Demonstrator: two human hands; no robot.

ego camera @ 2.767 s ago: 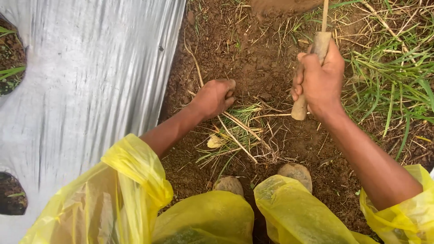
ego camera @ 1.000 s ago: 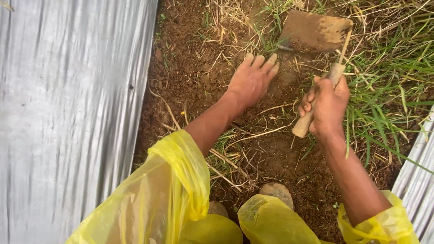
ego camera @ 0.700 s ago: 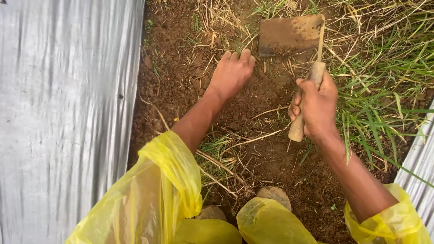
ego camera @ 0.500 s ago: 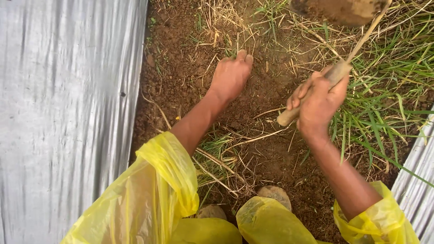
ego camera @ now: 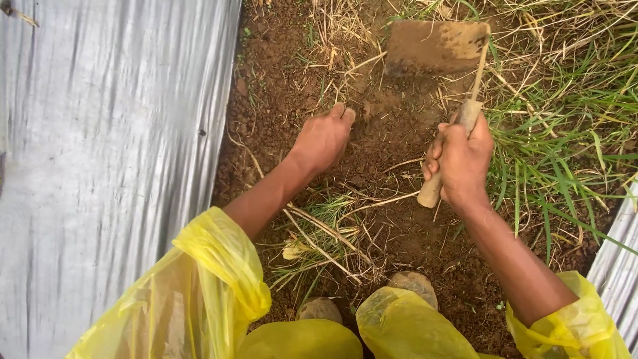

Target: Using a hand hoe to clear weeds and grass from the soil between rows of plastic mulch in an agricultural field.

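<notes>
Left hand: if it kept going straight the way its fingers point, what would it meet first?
The left hand points up-frame with its fingers already at the bare soil. Straight on, it would probably meet loose soil and dry grass stalks; the hoe blade lies off to the right.

No packages, labels, signs or screens in view.

A wide sheet of silvery plastic mulch (ego camera: pixel 100 166) covered the ground on the left, its edge running beside a strip of bare brown soil (ego camera: pixel 279 86). A second strip of the same silvery film (ego camera: pixel 618 266) showed at the lower right. Green grass (ego camera: pixel 565 133) grew thick on the right, with dry straw-coloured stalks (ego camera: pixel 325 236) scattered over the dirt. Yellow plastic rainwear (ego camera: pixel 193 299) filled the bottom, and two muddy shoe tips (ego camera: pixel 412 282) poked out.
</notes>
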